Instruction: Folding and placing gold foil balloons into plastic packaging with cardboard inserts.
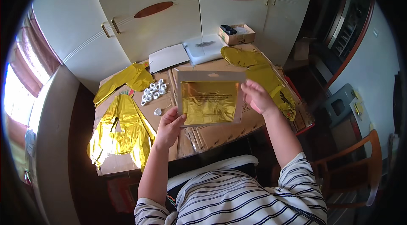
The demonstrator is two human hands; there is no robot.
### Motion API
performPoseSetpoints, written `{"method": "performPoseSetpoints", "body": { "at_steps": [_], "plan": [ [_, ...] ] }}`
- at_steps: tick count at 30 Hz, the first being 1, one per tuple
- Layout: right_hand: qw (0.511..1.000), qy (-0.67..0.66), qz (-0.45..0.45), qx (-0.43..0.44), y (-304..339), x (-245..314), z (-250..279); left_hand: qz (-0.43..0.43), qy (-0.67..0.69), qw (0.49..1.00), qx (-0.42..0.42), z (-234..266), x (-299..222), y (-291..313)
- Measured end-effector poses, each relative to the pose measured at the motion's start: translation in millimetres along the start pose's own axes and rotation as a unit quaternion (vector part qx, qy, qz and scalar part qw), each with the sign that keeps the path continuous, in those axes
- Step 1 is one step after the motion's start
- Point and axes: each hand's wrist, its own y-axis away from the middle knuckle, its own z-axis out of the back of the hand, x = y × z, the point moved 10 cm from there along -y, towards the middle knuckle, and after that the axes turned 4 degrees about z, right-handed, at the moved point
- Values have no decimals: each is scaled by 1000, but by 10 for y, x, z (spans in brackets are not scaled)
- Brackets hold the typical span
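Held up over the table is a flat packet (210, 100) with a grey border, a hang hole at its top and gold foil behind its front. My left hand (169, 125) pinches its lower left edge, thumb in front. At the upper right edge, my right hand (257, 97) has its fingertips on the rim. Left of the packet lies a cluster of small white rolls (153, 91), with a single white roll (157, 112) nearer me. Shiny gold foil trousers (123, 127) spread over the table's left front corner. Behind them rests another gold foil piece (127, 79).
Cardboard (220, 137) covers the table. More gold foil pieces (258, 70) lie along its right side. At the back are a grey-white flat sheet (168, 57), a stack of clear bags (204, 50) and a cardboard box (241, 36) holding a black object. A wooden chair (360, 161) stands right.
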Motion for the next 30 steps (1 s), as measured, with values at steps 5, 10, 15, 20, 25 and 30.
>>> {"method": "performPoseSetpoints", "body": {
  "at_steps": [5, 10, 15, 20, 25, 30],
  "plan": [
    [994, 63, 69, -48, -167, 108, -36, -100, -114, 988, -12, 91, -224, -10],
    [968, 202, 148, -26, 229, 124, -335, -36, -238, 970, -42, 14, -6, 160],
    [968, 208, 117, -81, 246, -221, 19, -72, -86, 992, -60, 210, 148, 160],
    [989, -55, 1, -135, -85, -268, 116, -44, -74, 996, -37, 67, -39, -21],
    [986, -99, -68, -113, -173, -311, 126, -42, -109, 987, -109, 143, -128, -107],
    [985, -95, -117, -86, -129, -270, -66, -35, -141, 983, -116, 184, -158, -45]
  ]
}}
